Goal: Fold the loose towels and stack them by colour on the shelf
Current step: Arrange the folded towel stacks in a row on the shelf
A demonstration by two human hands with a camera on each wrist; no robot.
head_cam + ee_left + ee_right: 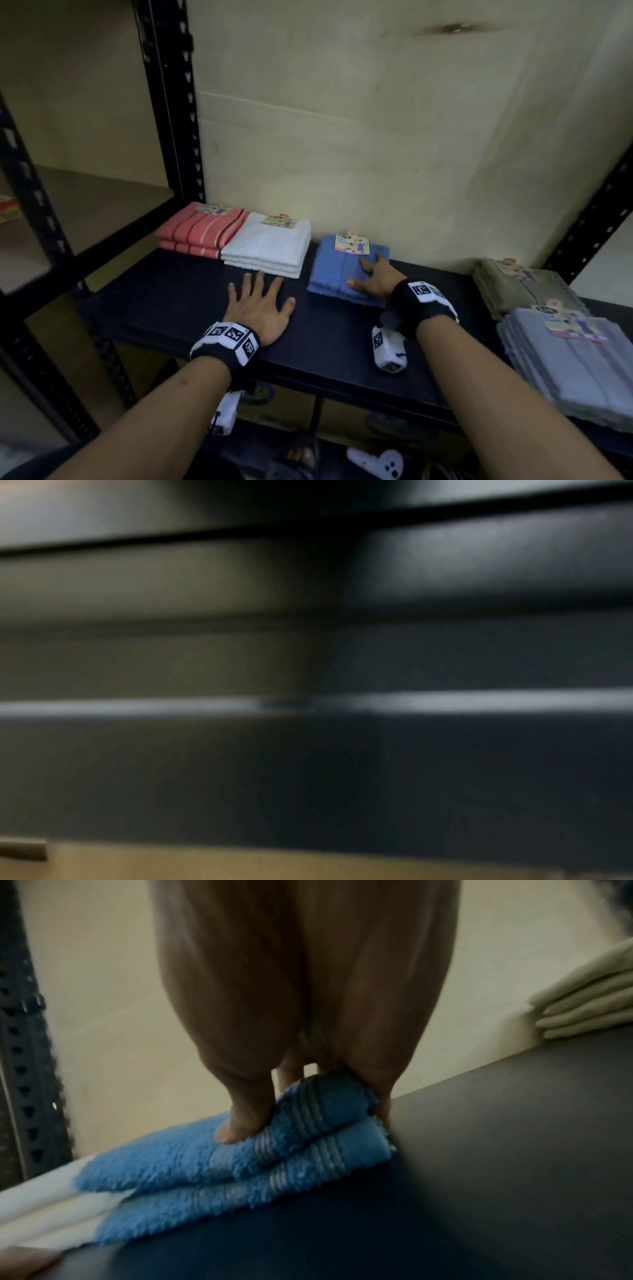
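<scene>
We see the dark shelf (pixel 178 308) w/ five folded piles on it. Far right, at the front: grey towels (pixel 575 370), the biggest pile, w/ the beige towels (pixel 513 291) just behind, touching. Back left: pink striped towels (pixel 198 229) right beside the white towels (pixel 267 246). Between the white and beige piles sit the blue towels (pixel 339 270), two folded pieces stacked per the right wrist view. Our right hand (pixel 375 277) rests on top of the blue pile, thumb pressing the terry, fingers at its far edge, grasping it loosely. Our left hand (pixel 260 305) lies flat on bare shelf, fingers spread, released, just in front of the white pile. Left wrist view: too blurred to read.
</scene>
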